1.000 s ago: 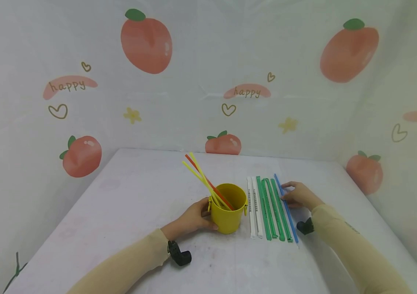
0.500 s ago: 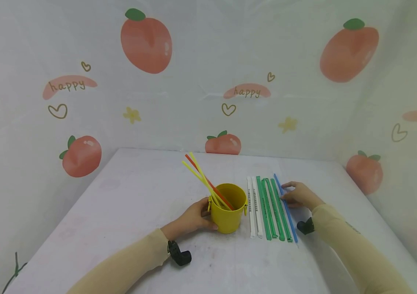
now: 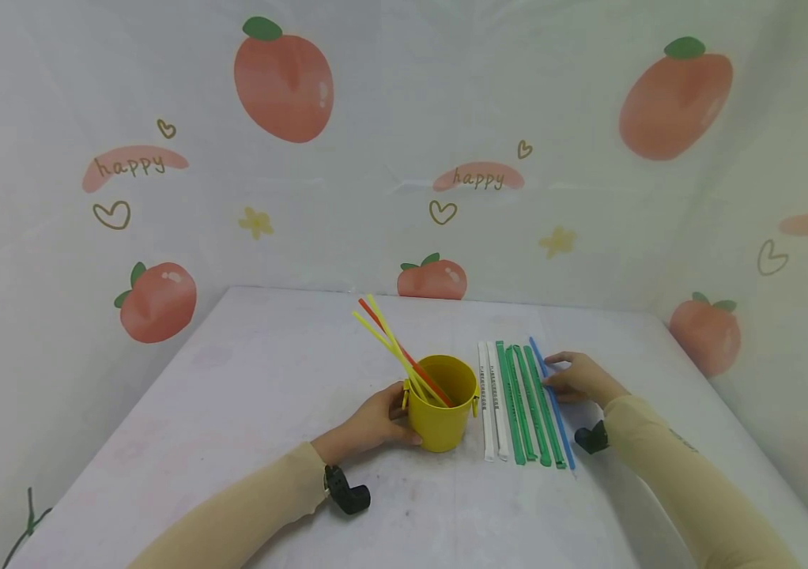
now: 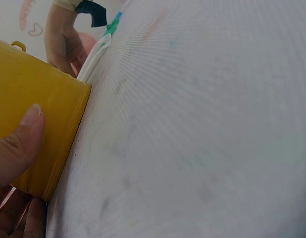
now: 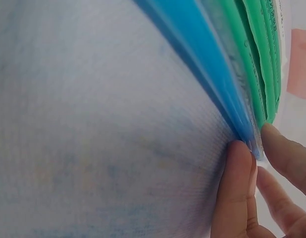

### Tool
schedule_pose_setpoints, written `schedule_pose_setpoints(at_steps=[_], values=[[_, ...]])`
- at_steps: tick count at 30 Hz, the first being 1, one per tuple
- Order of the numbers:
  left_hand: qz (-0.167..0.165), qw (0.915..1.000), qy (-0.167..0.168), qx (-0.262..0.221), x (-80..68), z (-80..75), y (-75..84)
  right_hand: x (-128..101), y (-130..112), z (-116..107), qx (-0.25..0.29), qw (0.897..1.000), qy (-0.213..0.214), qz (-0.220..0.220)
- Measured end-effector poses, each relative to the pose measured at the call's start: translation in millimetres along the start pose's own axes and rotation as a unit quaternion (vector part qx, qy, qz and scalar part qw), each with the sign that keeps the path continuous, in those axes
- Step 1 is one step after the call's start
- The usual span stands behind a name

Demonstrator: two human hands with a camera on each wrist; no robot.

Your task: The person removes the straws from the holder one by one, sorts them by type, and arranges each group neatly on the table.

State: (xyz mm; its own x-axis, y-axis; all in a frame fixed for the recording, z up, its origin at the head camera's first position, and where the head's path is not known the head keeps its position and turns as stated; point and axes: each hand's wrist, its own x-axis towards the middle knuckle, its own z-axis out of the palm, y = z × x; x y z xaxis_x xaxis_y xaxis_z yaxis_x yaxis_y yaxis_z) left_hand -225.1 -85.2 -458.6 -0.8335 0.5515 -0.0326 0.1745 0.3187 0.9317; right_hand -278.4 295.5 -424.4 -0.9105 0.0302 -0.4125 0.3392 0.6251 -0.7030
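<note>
Both arms reach forward in pale yellow sleeves, forearms angled inward from the lower corners of the head view; a small black device sits at each wrist; the left hand [image 3: 375, 423] lies low, its fingers and thumb curled round something held at its side, thumb pressed flat in the left wrist view; the right hand [image 3: 578, 379] rests palm down, fingertips [image 5: 239, 173] pinched close together, thumb beside forefinger.

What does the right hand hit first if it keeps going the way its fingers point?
The right hand points left and already touches the blue straw. Next in line would likely be the green straws.
</note>
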Motion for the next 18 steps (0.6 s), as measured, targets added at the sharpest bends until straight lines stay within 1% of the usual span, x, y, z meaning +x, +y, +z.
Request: schedule_pose_setpoints(at_steps=[15, 18], values=[[0.005, 1.0000, -0.002, 0.001, -0.9, -0.7, 0.3, 1.7, -0.7, -0.8, 0.009, 1.000, -0.002, 0.002], [0.006, 1.0000, -0.002, 0.002, -0.8, -0.8, 0.5, -1.0, -3.8, -4.2, -0.001, 1.000, -0.001, -0.001]])
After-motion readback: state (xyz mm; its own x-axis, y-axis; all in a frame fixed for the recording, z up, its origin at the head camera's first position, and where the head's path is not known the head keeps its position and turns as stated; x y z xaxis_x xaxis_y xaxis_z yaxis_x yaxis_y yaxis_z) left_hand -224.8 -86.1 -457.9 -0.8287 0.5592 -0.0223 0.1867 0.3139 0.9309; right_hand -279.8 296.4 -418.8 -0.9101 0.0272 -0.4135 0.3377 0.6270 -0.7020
